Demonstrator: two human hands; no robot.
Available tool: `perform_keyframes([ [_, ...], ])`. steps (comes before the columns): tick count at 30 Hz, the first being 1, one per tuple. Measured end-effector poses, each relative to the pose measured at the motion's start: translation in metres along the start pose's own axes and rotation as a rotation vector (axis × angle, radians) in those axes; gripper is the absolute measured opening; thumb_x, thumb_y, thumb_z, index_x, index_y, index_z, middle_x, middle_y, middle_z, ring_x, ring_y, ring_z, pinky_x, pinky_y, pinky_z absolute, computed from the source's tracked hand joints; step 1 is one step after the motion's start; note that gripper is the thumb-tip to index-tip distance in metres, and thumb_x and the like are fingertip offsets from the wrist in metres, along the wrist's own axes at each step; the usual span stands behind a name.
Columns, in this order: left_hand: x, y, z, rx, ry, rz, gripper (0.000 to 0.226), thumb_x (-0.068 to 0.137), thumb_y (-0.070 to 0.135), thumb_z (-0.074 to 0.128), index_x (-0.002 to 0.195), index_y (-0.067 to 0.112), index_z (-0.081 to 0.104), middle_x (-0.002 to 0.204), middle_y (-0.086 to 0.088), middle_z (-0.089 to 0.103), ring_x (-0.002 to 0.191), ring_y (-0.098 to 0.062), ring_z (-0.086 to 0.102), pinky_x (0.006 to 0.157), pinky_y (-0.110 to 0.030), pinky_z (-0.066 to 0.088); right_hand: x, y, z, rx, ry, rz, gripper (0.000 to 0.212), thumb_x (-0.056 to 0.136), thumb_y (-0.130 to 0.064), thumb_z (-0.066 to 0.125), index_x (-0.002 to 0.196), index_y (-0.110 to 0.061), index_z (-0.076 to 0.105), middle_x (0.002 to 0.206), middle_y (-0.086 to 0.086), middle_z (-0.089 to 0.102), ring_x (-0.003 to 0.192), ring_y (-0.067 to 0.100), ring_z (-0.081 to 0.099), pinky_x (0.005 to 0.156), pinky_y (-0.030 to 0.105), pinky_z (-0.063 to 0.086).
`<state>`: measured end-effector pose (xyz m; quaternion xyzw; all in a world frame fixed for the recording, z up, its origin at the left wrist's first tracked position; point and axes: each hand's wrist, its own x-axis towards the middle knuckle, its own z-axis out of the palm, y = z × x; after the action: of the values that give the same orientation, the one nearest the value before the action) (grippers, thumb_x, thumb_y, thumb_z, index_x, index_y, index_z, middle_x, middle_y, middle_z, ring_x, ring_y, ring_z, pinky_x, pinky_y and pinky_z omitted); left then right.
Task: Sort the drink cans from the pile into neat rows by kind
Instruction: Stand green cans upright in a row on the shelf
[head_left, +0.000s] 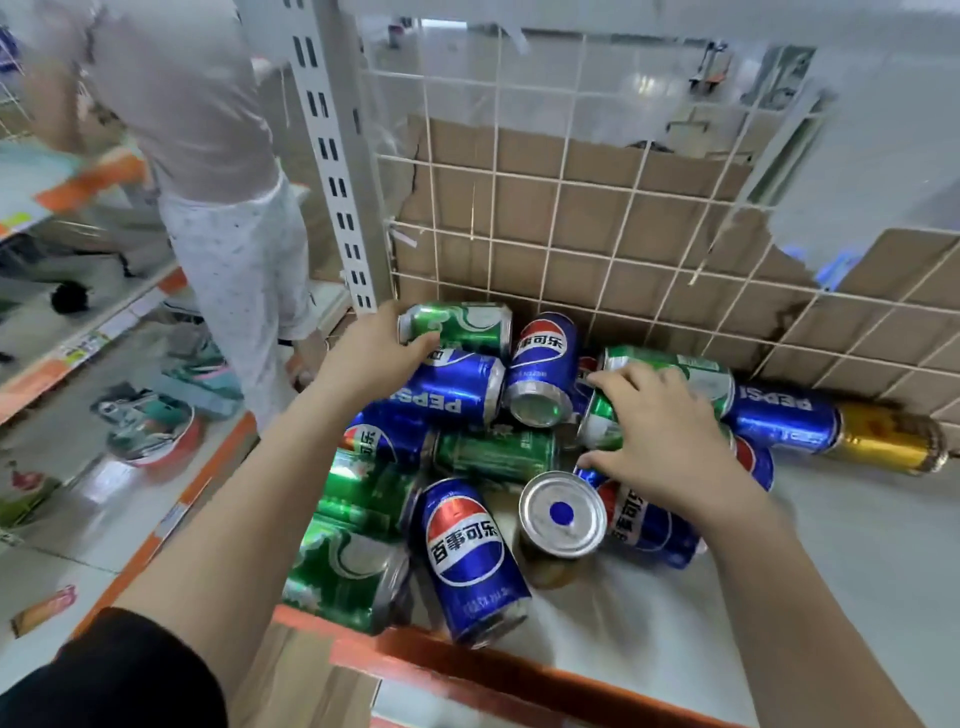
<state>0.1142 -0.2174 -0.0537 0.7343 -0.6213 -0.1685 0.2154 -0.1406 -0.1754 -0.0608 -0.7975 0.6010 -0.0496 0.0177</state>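
Green and blue cans (467, 551) lie heaped on the shelf (857, 545). Left hand (374, 353) fingers (423, 343) curl round the end of the rear green can (467, 322); right hand (670, 441) fingers and thumb clasp the middle green can (602, 423).

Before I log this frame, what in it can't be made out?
Head view throughout.
1. Left hand: fingertips go behind the top green can, so grip or touch is unclear.
2. Right hand covers most of the tilted green can it holds, and the cans beneath.
3. Upright can: mostly lid shows; label hidden.
4. Pile: lower cans buried, count unknown.
5. Goods on the left shelves: blurred.
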Motion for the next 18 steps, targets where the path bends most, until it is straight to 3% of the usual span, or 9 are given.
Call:
perform_keyframes([
  [3,0.017,-0.001,0.008,-0.098,-0.099,-0.08,0.067,0.092,0.047,0.05,0.143,0.008,0.028,0.136,-0.019,0.049,0.122,-0.034,0.048,0.091,-0.034,0.038,0.003,-0.001,0.0,0.0,0.005,0.012,0.08,0.074,-0.056,0.067,0.14,-0.027,0.032,0.136,-0.003,0.037,0.125,0.024,0.032,0.101,0.04,0.033],
  [4,0.023,-0.002,0.009,-0.13,-0.109,-0.117,0.069,0.09,0.048,0.051,0.141,0.006,0.03,0.13,-0.019,0.053,0.115,-0.033,0.053,0.086,-0.033,0.041,0.004,-0.001,0.0,0.0,0.006,0.011,0.079,0.074,-0.055,0.067,0.139,-0.025,0.033,0.136,-0.002,0.038,0.124,0.024,0.033,0.101,0.039,0.033],
  [6,0.029,-0.001,0.009,-0.216,-0.137,-0.192,0.061,0.088,0.051,0.054,0.128,0.006,0.042,0.104,-0.012,0.062,0.083,-0.022,0.061,0.064,-0.027,0.045,0.005,-0.001,0.0,0.003,0.005,0.012,0.075,0.075,-0.053,0.066,0.136,-0.022,0.038,0.133,0.0,0.039,0.122,0.024,0.034,0.101,0.038,0.034],
  [8,0.034,-0.001,0.01,-0.305,-0.161,-0.225,0.048,0.087,0.05,0.058,0.109,0.008,0.053,0.084,-0.006,0.06,0.059,-0.013,0.056,0.046,-0.021,0.043,0.004,-0.001,0.0,0.029,0.019,0.021,0.07,0.074,-0.051,0.067,0.132,-0.021,0.043,0.127,0.001,0.039,0.118,0.024,0.036,0.099,0.037,0.036],
  [10,0.038,-0.004,0.01,-0.339,-0.161,-0.207,0.038,0.086,0.045,0.061,0.094,0.008,0.055,0.071,-0.004,0.058,0.04,-0.007,0.055,0.035,-0.015,0.04,0.005,0.0,0.0,0.062,0.039,0.028,0.066,0.073,-0.048,0.068,0.128,-0.02,0.047,0.123,0.002,0.038,0.115,0.023,0.038,0.097,0.036,0.038],
  [12,0.04,-0.005,0.01,-0.32,-0.145,-0.182,0.036,0.086,0.043,0.062,0.088,0.008,0.054,0.069,-0.005,0.057,0.036,-0.004,0.054,0.032,-0.012,0.035,0.005,0.001,0.0,0.079,0.053,0.032,0.064,0.072,-0.047,0.068,0.126,-0.02,0.048,0.121,0.001,0.038,0.113,0.022,0.038,0.094,0.035,0.039],
  [15,0.045,-0.008,0.011,-0.328,-0.126,-0.188,0.055,0.081,0.051,0.064,0.105,0.003,0.053,0.083,-0.01,0.06,0.055,-0.013,0.056,0.037,-0.018,0.04,0.004,0.003,0.001,0.11,0.091,0.035,0.061,0.071,-0.046,0.068,0.124,-0.02,0.051,0.118,-0.001,0.041,0.111,0.02,0.04,0.089,0.033,0.039],
  [18,0.044,-0.009,0.01,-0.392,-0.144,-0.219,0.087,0.075,0.058,0.068,0.127,-0.007,0.043,0.084,-0.011,0.057,0.044,-0.011,0.056,0.034,-0.018,0.038,0.003,0.008,0.0,0.162,0.15,0.049,0.061,0.071,-0.045,0.068,0.124,-0.019,0.052,0.113,-0.002,0.042,0.109,0.019,0.043,0.085,0.032,0.042],
])
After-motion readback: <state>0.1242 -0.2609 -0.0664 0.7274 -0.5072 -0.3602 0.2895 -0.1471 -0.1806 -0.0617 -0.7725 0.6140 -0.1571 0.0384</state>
